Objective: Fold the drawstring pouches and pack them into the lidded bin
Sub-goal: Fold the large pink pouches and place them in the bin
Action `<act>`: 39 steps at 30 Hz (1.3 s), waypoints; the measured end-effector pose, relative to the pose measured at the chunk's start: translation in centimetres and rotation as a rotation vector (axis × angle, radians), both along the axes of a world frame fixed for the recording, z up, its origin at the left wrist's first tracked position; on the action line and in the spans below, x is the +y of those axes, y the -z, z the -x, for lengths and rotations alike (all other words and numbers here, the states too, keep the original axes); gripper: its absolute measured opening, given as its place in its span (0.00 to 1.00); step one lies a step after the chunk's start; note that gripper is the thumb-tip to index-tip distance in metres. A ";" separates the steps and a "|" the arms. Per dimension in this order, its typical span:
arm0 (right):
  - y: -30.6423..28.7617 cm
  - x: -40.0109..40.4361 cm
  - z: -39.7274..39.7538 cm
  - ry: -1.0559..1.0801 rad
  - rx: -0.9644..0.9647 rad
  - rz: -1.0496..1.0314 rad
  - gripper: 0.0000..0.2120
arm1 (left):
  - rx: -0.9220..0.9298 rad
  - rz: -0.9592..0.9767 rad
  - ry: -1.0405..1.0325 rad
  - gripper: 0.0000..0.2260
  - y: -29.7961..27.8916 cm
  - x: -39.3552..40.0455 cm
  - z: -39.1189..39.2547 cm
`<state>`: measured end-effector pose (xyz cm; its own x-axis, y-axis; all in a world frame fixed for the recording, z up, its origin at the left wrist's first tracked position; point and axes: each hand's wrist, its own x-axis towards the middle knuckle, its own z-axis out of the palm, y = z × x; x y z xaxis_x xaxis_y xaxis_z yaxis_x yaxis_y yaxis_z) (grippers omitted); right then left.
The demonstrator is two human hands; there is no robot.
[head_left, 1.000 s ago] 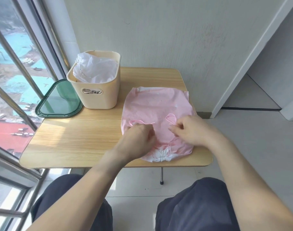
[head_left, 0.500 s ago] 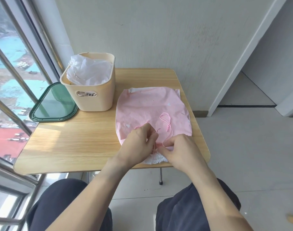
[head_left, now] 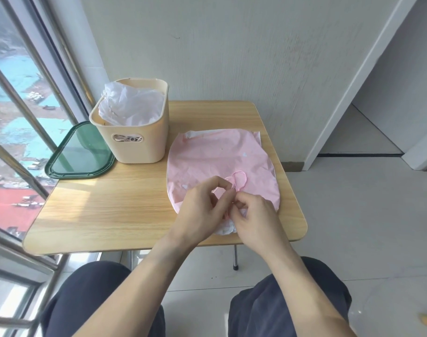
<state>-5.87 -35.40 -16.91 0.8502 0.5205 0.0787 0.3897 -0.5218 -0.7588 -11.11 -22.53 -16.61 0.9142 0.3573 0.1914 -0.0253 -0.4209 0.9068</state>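
Note:
A pink drawstring pouch lies flat on the right half of the wooden table, its gathered white mouth toward me. Its pink drawstring forms a loop on the fabric. My left hand and my right hand meet over the pouch's near end, both pinching the drawstring between thumb and fingers. The beige bin stands at the back left of the pouch, with white pouches inside it. Its green lid lies beside it on the left.
A window with metal bars runs along the left of the table. A white wall is behind the table, and a doorway opens at the right. My knees are under the near table edge.
My hands have drawn together at the pouch's near end and gathered the drawstring; the loop now lies shorter and closer to my fingers. The camera has shifted slightly.

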 end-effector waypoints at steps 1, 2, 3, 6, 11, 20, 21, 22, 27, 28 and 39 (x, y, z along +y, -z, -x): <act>0.0 -0.1 -0.1 -0.019 -0.012 -0.010 0.17 | -0.007 0.012 0.038 0.06 0.1 0.1 0.0; 0.1 -0.3 -0.3 -0.045 0.018 -0.041 0.15 | -0.015 0.028 0.064 0.07 0.2 0.3 -0.1; 0.0 -0.4 -0.4 -0.075 0.092 -0.097 0.13 | -0.015 0.039 0.078 0.08 0.4 0.5 -0.2; -0.5 -0.7 -0.9 -0.121 0.349 -0.223 0.12 | 0.019 0.013 0.087 0.07 0.8 0.7 -0.4; -1.0 -0.8 -1.0 -0.046 0.608 -0.398 0.15 | 0.031 -0.250 0.054 0.11 0.7 0.4 -0.6; -0.6 -0.3 -1.2 0.002 0.648 -0.335 0.19 | 0.259 -0.486 0.104 0.24 -0.3 1.4 -0.7; -0.6 -0.2 -1.1 0.001 0.680 -0.367 0.20 | 0.301 -0.458 0.121 0.26 -0.5 1.6 -0.8; -0.5 -0.1 -1.1 0.003 0.705 -0.397 0.20 | 0.351 -0.422 0.144 0.28 -0.7 1.7 -0.9; -0.2 -0.3 -1.4 0.065 0.769 -0.489 0.11 | 0.477 -0.007 0.272 0.25 -2.0 2.2 -0.8; -0.1 -0.3 -1.5 0.075 0.763 -0.490 0.11 | 0.470 -0.022 0.303 0.24 -2.1 2.3 -0.7; 0.7 -0.2 -2.0 0.127 0.587 -0.397 0.12 | 0.103 -0.471 0.232 0.10 -1.2 1.4 0.3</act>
